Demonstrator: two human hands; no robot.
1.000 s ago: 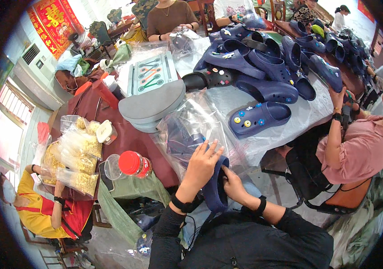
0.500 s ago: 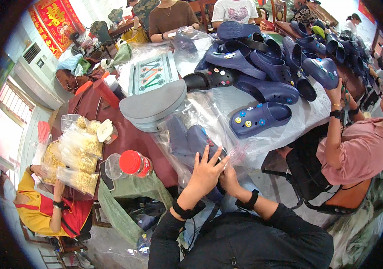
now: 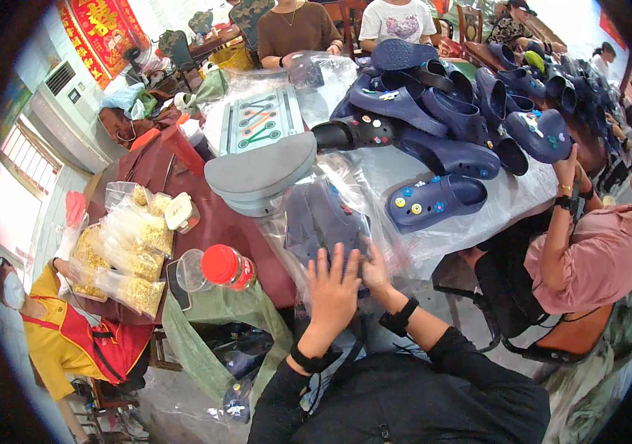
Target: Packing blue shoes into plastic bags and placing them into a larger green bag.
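Observation:
A pair of navy clogs (image 3: 320,218) lies side by side inside a clear plastic bag (image 3: 295,268) at the table's near edge, in front of me. My left hand (image 3: 333,300) is open, its spread fingers resting flat on the near end of the bagged clogs. Along their right side is my right hand (image 3: 377,275), fingers stretched out and slightly blurred. It touches the bag's edge. A single navy clog (image 3: 434,203) with yellow and blue flower charms sits to the right on plastic sheeting.
Beyond lie a grey rounded case (image 3: 260,174) and a heap of clogs (image 3: 442,111). A red-lidded jar (image 3: 227,265) and bags of yellow pieces (image 3: 135,251) stand left. At right, a person in a pink top (image 3: 575,259) holds a clog; a yellow-sleeved person sits left.
The bagged clogs have moved away from me and lie flatter on the table. My left hand has shifted back to their near end, and my right hand along their side.

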